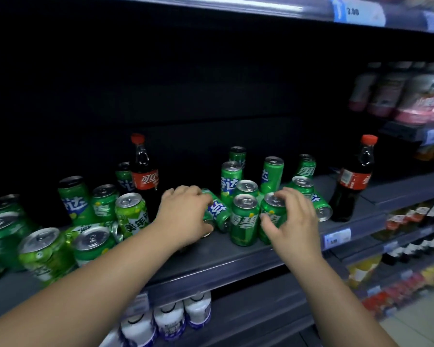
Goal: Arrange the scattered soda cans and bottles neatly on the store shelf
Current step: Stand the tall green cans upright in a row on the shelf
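Green soda cans stand and lie scattered along a dark shelf (236, 261). My left hand (183, 216) grips a can lying on its side (218, 211) in the shelf's middle. My right hand (293, 219) curls its thumb and fingers around an upright green can (273, 211), next to another upright green can (244, 219). Behind them stand several more green cans, and one lies tipped at the right (322, 209). One cola bottle with a red cap (144, 166) stands at the back left, another cola bottle (352, 179) at the right.
A loose group of green cans (48, 249) crowds the shelf's left end, some tilted. White bottles (171, 319) fill the shelf below. Bottled drinks (411, 96) line the neighbouring shelves at right. A price tag (337, 237) hangs on the shelf's front edge.
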Motion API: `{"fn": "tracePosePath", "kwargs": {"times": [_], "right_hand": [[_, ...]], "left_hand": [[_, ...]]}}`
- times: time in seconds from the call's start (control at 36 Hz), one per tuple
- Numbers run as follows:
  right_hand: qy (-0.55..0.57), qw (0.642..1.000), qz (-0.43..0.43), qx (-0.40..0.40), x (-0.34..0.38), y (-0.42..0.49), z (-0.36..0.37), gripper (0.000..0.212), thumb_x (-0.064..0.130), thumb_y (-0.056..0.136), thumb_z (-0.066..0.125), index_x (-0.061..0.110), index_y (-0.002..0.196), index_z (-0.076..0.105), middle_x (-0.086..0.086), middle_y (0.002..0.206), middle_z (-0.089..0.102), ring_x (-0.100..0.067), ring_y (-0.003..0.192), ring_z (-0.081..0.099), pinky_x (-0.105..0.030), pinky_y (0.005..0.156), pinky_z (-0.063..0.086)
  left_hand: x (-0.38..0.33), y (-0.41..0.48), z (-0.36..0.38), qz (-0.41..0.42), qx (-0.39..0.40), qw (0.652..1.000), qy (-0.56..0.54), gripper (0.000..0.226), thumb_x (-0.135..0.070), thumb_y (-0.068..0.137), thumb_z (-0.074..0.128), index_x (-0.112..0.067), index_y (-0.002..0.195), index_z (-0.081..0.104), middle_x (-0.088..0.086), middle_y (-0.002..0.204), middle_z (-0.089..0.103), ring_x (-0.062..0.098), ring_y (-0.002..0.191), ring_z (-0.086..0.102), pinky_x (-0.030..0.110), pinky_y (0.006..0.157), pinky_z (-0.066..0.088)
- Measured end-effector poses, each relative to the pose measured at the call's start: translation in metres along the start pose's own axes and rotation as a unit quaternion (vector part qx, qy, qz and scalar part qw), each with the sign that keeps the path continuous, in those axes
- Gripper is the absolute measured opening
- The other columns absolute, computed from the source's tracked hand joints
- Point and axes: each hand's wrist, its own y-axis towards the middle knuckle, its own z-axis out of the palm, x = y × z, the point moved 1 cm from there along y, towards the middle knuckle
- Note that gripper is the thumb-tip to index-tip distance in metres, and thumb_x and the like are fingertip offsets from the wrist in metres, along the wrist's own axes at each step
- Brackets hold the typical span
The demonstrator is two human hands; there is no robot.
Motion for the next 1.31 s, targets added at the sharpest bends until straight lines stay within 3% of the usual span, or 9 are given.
{"fn": "tracePosePath", "kwargs": {"times": [0.11, 0.28, 0.39, 0.58, 0.75, 0.83, 0.92, 1.08, 1.31], "right_hand": [[-0.042, 0.998, -0.026, 0.032, 0.024, -0.006, 0.023, 0.065, 0.042, 0.074, 0.081, 0.022, 0.13, 0.055, -0.003, 0.133, 0.057, -0.031, 0.129, 0.046, -0.054, 0.109, 0.033], [-0.183, 0.977, 0.009, 0.112, 0.035, 0.001, 0.052, 0.075, 0.065, 0.07, 0.073, 0.034, 0.135, 0.051, 0.0, 0.143, 0.054, -0.036, 0.147, 0.024, -0.059, 0.114, -0.014], [-0.188, 0.978, 0.018, 0.093, 0.03, 0.002, 0.06, 0.057, 0.058, 0.063, 0.079, 0.037, 0.113, 0.06, 0.006, 0.116, 0.063, -0.03, 0.132, 0.041, -0.063, 0.115, -0.005], [-0.203, 0.977, 0.028, 0.065, 0.017, 0.006, 0.056, 0.058, 0.055, 0.061, 0.082, 0.033, 0.111, 0.063, 0.005, 0.112, 0.064, -0.031, 0.127, 0.043, -0.067, 0.115, -0.002], [-0.228, 0.969, 0.067, 0.069, 0.011, 0.01, 0.048, 0.06, 0.054, 0.064, 0.083, 0.031, 0.115, 0.061, -0.004, 0.128, 0.059, -0.036, 0.135, 0.036, -0.075, 0.112, 0.001], [-0.21, 0.976, 0.051, 0.022, 0.023, -0.001, 0.049, 0.074, 0.053, 0.066, 0.082, 0.025, 0.129, 0.057, -0.019, 0.15, 0.038, -0.041, 0.143, 0.023, -0.065, 0.116, -0.008], [-0.118, 0.992, -0.015, -0.045, 0.046, -0.029, 0.059, 0.071, 0.048, 0.07, 0.081, 0.02, 0.132, 0.059, -0.018, 0.149, 0.04, -0.037, 0.138, 0.03, -0.06, 0.116, 0.014], [0.093, 0.989, 0.111, 0.014, 0.074, -0.063, 0.1, 0.064, 0.048, 0.079, 0.071, 0.022, 0.134, 0.052, -0.002, 0.139, 0.05, -0.024, 0.126, 0.045, -0.047, 0.106, 0.038], [0.107, 0.957, 0.237, 0.127, 0.072, -0.036, 0.115, 0.087, 0.047, 0.091, 0.063, 0.022, 0.158, 0.013, -0.004, 0.164, 0.023, -0.028, 0.149, 0.025, -0.047, 0.118, 0.029]], "left_hand": [[0.019, -0.009, 0.001, -0.049, 0.035, 0.998, -0.008, 0.067, -0.056, 0.067, 0.072, -0.035, 0.127, 0.051, -0.004, 0.127, 0.051, 0.025, 0.118, 0.049, 0.043, 0.093, 0.048], [0.031, -0.013, 0.006, -0.061, 0.045, 0.995, -0.059, 0.05, -0.044, 0.072, 0.072, -0.035, 0.118, 0.057, -0.006, 0.118, 0.054, 0.024, 0.111, 0.054, 0.04, 0.087, 0.053], [0.032, -0.012, 0.007, -0.055, 0.051, 0.995, -0.058, 0.046, -0.042, 0.072, 0.073, -0.035, 0.115, 0.06, -0.007, 0.118, 0.054, 0.023, 0.11, 0.053, 0.041, 0.086, 0.053], [0.037, -0.013, 0.008, -0.051, 0.051, 0.996, -0.05, 0.048, -0.039, 0.076, 0.071, -0.035, 0.122, 0.058, -0.007, 0.126, 0.052, 0.023, 0.113, 0.051, 0.035, 0.089, 0.05], [0.043, -0.018, 0.011, -0.038, 0.043, 0.997, -0.05, 0.05, -0.039, 0.079, 0.068, -0.032, 0.127, 0.055, -0.006, 0.131, 0.05, 0.024, 0.117, 0.049, 0.034, 0.091, 0.048], [0.045, -0.019, 0.016, -0.027, 0.037, 0.997, -0.063, 0.049, -0.039, 0.08, 0.067, -0.03, 0.126, 0.055, -0.005, 0.132, 0.049, 0.025, 0.118, 0.046, 0.037, 0.094, 0.047], [0.047, -0.02, 0.022, -0.017, 0.025, 0.997, -0.074, 0.048, -0.039, 0.079, 0.069, -0.027, 0.123, 0.055, -0.003, 0.13, 0.049, 0.026, 0.116, 0.046, 0.039, 0.094, 0.047], [0.049, -0.02, 0.028, -0.008, 0.006, 0.997, -0.079, 0.049, -0.037, 0.078, 0.07, -0.026, 0.124, 0.056, -0.002, 0.129, 0.05, 0.028, 0.116, 0.045, 0.043, 0.094, 0.047], [0.051, -0.02, 0.031, -0.002, -0.004, 0.997, -0.075, 0.05, -0.038, 0.078, 0.069, -0.03, 0.125, 0.055, -0.005, 0.127, 0.051, 0.027, 0.116, 0.045, 0.04, 0.095, 0.047]]}}
